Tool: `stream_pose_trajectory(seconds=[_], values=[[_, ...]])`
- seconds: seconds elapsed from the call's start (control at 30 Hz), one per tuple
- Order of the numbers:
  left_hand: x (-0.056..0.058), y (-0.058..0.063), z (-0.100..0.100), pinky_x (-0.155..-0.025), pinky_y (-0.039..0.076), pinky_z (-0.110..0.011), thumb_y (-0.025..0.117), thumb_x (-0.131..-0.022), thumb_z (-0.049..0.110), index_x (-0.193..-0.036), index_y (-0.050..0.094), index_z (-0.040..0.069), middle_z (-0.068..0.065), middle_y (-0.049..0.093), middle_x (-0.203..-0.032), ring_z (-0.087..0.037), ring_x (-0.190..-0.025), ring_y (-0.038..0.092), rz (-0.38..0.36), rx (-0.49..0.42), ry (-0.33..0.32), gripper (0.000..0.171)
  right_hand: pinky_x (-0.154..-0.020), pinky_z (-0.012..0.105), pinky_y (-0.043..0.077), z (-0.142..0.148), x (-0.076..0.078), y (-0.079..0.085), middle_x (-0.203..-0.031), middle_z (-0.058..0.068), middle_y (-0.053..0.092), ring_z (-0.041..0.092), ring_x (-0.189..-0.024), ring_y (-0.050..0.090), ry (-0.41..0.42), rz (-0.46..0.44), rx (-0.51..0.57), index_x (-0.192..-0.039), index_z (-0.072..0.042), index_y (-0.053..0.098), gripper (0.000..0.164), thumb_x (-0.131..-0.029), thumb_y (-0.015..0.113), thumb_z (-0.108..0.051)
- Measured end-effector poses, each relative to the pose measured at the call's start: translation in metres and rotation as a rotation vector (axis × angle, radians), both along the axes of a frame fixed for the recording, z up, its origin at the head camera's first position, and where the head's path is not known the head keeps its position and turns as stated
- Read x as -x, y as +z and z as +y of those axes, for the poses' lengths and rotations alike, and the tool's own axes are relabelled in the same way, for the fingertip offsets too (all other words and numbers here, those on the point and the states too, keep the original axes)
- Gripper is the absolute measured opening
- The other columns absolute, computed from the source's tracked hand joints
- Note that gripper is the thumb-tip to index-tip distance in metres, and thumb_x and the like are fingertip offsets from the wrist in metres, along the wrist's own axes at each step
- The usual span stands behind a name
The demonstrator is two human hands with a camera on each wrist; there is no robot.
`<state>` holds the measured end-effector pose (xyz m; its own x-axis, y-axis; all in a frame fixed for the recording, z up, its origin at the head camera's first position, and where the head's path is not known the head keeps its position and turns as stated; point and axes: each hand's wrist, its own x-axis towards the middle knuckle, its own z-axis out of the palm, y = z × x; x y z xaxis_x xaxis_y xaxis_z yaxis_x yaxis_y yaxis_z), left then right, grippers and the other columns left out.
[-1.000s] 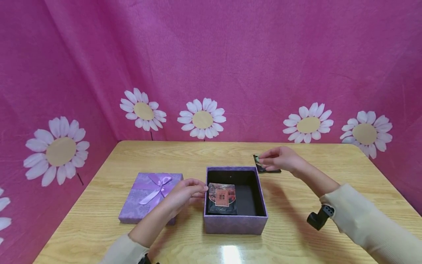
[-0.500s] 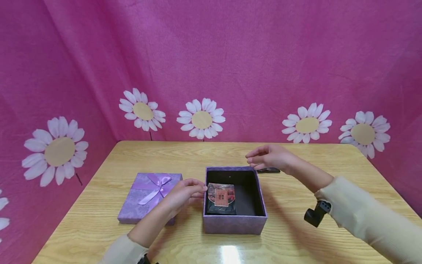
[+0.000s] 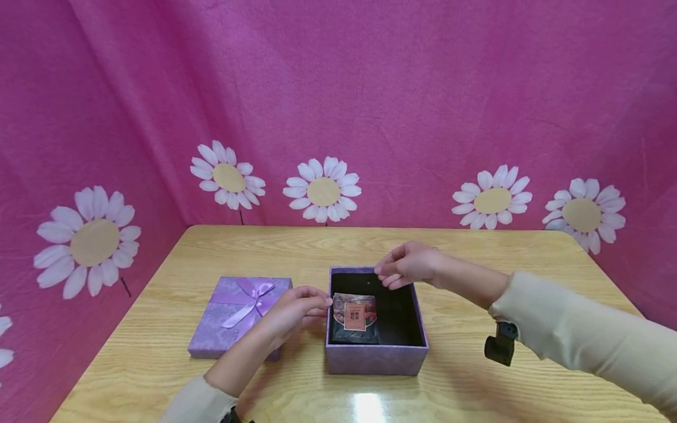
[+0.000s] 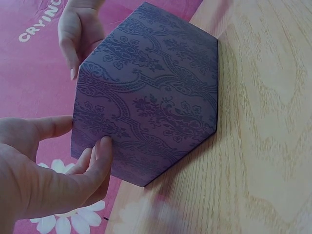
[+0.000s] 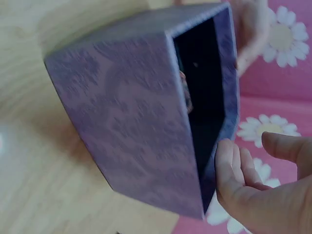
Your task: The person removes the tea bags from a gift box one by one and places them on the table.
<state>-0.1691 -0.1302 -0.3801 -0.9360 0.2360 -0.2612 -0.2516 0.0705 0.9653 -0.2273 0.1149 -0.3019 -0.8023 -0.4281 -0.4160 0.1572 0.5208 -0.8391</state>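
In the head view a purple patterned gift box (image 3: 376, 359) stands without its lid on the table. Inside, at its left, lies a dark tea sachet (image 3: 355, 320) with a red label. My left hand (image 3: 302, 306) holds the box's left wall; in the left wrist view the thumb reaches the rim and the fingers (image 4: 100, 161) lie against the outer side. My right hand (image 3: 409, 265) is over the far rim near the right corner, holding nothing visible. In the right wrist view its fingers (image 5: 231, 163) are bent loosely at the rim, thumb apart.
The box lid (image 3: 227, 320), with a lilac ribbon bow (image 3: 256, 299), lies left of the box, partly behind my left forearm. The wooden table (image 3: 529, 258) ends at a pink curtain (image 3: 402, 117) printed with daisies.
My right hand let go of a dark packet behind the box and moved left to the far rim. The packet's spot is now behind my right wrist. The left hand stayed at the box.
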Motion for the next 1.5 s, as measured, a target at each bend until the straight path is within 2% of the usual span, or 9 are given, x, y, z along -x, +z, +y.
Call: stream_pose_trajectory(seconds=[0.17, 0.33, 0.43, 0.5, 0.67, 0.97, 1.2, 1.33, 1.5], values=[[0.0, 0.001, 0.0, -0.085, 0.057, -0.023, 0.059, -0.091, 0.013, -0.114, 0.05, -0.01, -0.006, 0.061, -0.1, -0.007, -0.081, 0.062, -0.003, -0.01, 0.001, 0.033, -0.081, 0.025, 0.059, -0.01, -0.01, -0.009, -0.107, 0.016, 0.064, 0.006, -0.077, 0.063, -0.016, -0.064, 0.001, -0.123, 0.014, 0.054, 0.034, -0.096, 0.052, -0.007], [0.0, 0.001, 0.0, -0.086, 0.057, -0.024, 0.058, -0.091, 0.012, -0.114, 0.049, -0.01, -0.006, 0.061, -0.099, -0.007, -0.081, 0.062, -0.006, -0.015, -0.001, 0.034, -0.078, 0.023, 0.06, -0.019, -0.016, -0.02, -0.082, 0.005, 0.064, 0.005, -0.069, 0.062, -0.13, -0.235, 0.053, -0.128, 0.014, 0.05, 0.04, -0.096, 0.054, -0.009], [-0.001, 0.001, 0.0, -0.086, 0.057, -0.024, 0.058, -0.091, 0.012, -0.115, 0.049, -0.01, -0.006, 0.06, -0.099, -0.007, -0.081, 0.062, -0.006, -0.014, -0.002, 0.034, -0.073, 0.021, 0.06, -0.024, -0.02, -0.025, -0.074, 0.002, 0.06, 0.004, -0.064, 0.059, -0.193, -0.292, 0.051, -0.129, 0.011, 0.048, 0.042, -0.095, 0.056, -0.012], [-0.001, 0.001, 0.0, -0.086, 0.057, -0.024, 0.059, -0.091, 0.013, -0.115, 0.049, -0.01, -0.006, 0.06, -0.1, -0.007, -0.081, 0.062, -0.006, -0.014, -0.001, 0.035, -0.074, 0.021, 0.059, -0.026, -0.023, -0.028, -0.074, 0.001, 0.056, 0.004, -0.063, 0.057, -0.209, -0.291, 0.032, -0.128, 0.01, 0.049, 0.042, -0.095, 0.056, -0.015], [-0.001, 0.001, -0.001, -0.088, 0.057, -0.026, 0.059, -0.091, 0.013, -0.116, 0.049, -0.01, -0.007, 0.06, -0.101, -0.007, -0.082, 0.063, -0.009, -0.009, 0.002, 0.035, -0.089, 0.032, 0.054, -0.032, -0.03, -0.036, -0.083, 0.005, 0.048, 0.012, -0.071, 0.049, -0.23, -0.273, 0.003, -0.124, 0.009, 0.047, 0.041, -0.094, 0.057, -0.017], [0.0, 0.001, 0.001, -0.089, 0.057, -0.029, 0.059, -0.091, 0.013, -0.114, 0.051, -0.01, -0.01, 0.062, -0.102, -0.008, -0.082, 0.063, -0.018, 0.009, 0.018, 0.034, -0.1, 0.044, 0.051, -0.034, -0.033, -0.041, -0.094, 0.011, 0.052, 0.019, -0.082, 0.053, -0.236, -0.292, 0.042, -0.125, 0.01, 0.049, 0.041, -0.095, 0.055, -0.017], [0.0, 0.001, -0.001, -0.092, 0.056, -0.03, 0.059, -0.091, 0.013, -0.115, 0.05, -0.01, -0.01, 0.062, -0.103, -0.008, -0.083, 0.064, -0.008, -0.001, 0.009, 0.035, -0.089, 0.036, 0.057, -0.033, -0.032, -0.034, -0.086, 0.006, 0.056, 0.013, -0.074, 0.056, -0.25, -0.278, 0.057, -0.123, 0.006, 0.051, 0.037, -0.096, 0.055, -0.018], [0.0, 0.001, -0.001, -0.088, 0.057, -0.026, 0.059, -0.091, 0.013, -0.113, 0.05, -0.009, -0.008, 0.062, -0.102, -0.007, -0.082, 0.063, -0.008, -0.011, 0.006, 0.033, -0.089, 0.037, 0.058, -0.033, -0.027, -0.032, -0.084, 0.005, 0.056, 0.014, -0.076, 0.057, -0.255, -0.306, 0.088, -0.12, 0.005, 0.053, 0.032, -0.096, 0.054, -0.016], [-0.001, 0.0, 0.0, -0.083, 0.057, -0.023, 0.059, -0.09, 0.013, -0.111, 0.051, -0.008, -0.005, 0.061, -0.097, -0.007, -0.08, 0.062, -0.01, -0.018, 0.003, 0.03, -0.084, 0.033, 0.059, -0.036, -0.021, -0.029, -0.071, 0.0, 0.055, 0.013, -0.073, 0.056, -0.215, -0.347, 0.125, -0.112, 0.001, 0.058, 0.02, -0.097, 0.05, -0.011]])
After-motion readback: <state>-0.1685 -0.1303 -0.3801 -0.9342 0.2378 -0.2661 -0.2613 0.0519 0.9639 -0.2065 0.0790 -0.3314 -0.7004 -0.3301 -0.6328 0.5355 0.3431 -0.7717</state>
